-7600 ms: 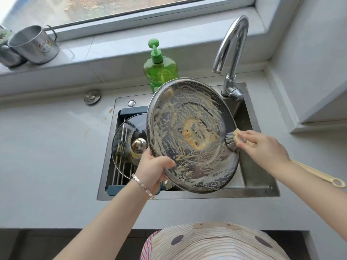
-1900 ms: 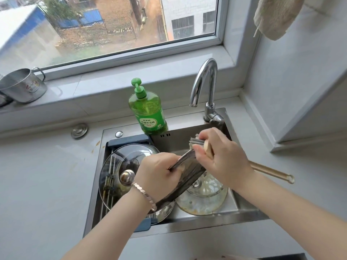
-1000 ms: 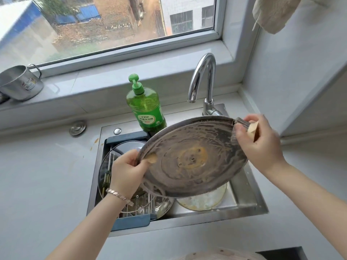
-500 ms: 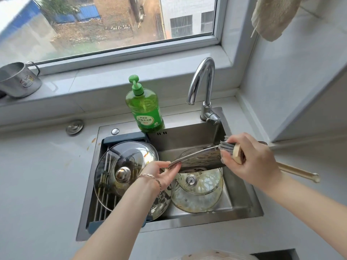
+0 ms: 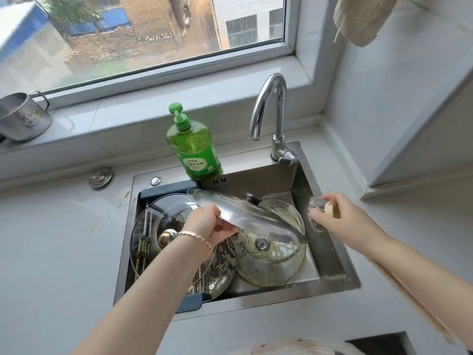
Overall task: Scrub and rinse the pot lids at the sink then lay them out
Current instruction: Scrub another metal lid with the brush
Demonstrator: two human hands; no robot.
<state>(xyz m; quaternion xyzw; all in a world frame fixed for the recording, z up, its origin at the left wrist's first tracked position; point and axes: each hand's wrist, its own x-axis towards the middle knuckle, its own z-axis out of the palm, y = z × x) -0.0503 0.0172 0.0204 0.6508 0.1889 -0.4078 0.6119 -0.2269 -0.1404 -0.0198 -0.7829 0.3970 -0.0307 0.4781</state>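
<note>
My left hand [image 5: 208,226] grips the rim of a large steel lid [image 5: 245,216], held nearly flat and tilted down to the right over the sink [image 5: 330,252], its dark knob [image 5: 252,198] on top. My right hand [image 5: 343,219] holds a dish brush [image 5: 316,213] by its pale handle, bristles just off the lid's right edge. Under the held lid, a soapy glass lid [image 5: 271,262] lies on the sink's floor. Another glass lid [image 5: 163,226] with a round steel knob rests on the rack at the left.
A green bottle of dish soap [image 5: 194,149] stands on the sink's back ledge beside the chrome tap [image 5: 271,108]. A steel mug [image 5: 21,116] sits on the window sill. A cloth [image 5: 361,16] hangs at the upper right. Grey counter [image 5: 58,239] surrounds the sink.
The steel lid has turned over from its soapy underside facing me to its knob side up, and it sits lower over the sink. My right hand with the brush has drawn off to the right.
</note>
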